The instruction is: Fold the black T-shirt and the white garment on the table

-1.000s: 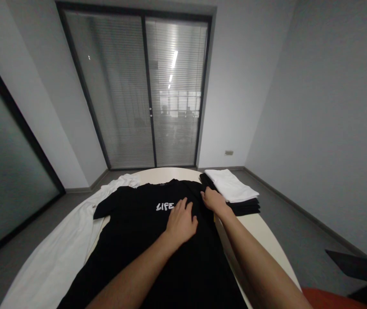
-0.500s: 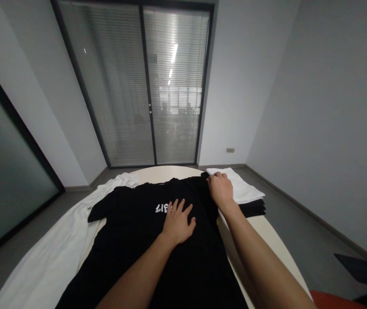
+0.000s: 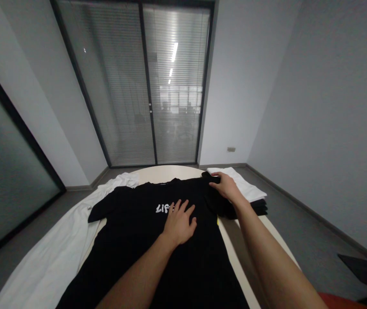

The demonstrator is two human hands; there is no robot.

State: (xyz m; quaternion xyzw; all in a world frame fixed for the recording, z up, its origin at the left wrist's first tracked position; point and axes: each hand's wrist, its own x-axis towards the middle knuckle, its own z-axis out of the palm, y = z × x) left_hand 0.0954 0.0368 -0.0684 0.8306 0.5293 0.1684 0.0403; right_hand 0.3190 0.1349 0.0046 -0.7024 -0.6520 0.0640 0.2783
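A black T-shirt (image 3: 144, 240) with white "LIFE" lettering lies spread face up on a round cream table (image 3: 167, 172). My left hand (image 3: 179, 223) rests flat on its chest just below the lettering, fingers spread. My right hand (image 3: 227, 186) reaches to the shirt's right sleeve at the far right, fingers closed around the sleeve's edge. The sleeve lies against a stack of folded shirts (image 3: 250, 201), black ones under a white one.
A white garment (image 3: 57, 253) is draped over the table's left side. Glass sliding doors with blinds (image 3: 144, 86) stand behind the table. A dark chair part (image 3: 363, 266) and an orange surface (image 3: 347, 300) sit at the lower right.
My right hand has moved from the shirt's right shoulder outward and away to the sleeve end beside the folded stack. My left hand has stayed pressed on the chest.
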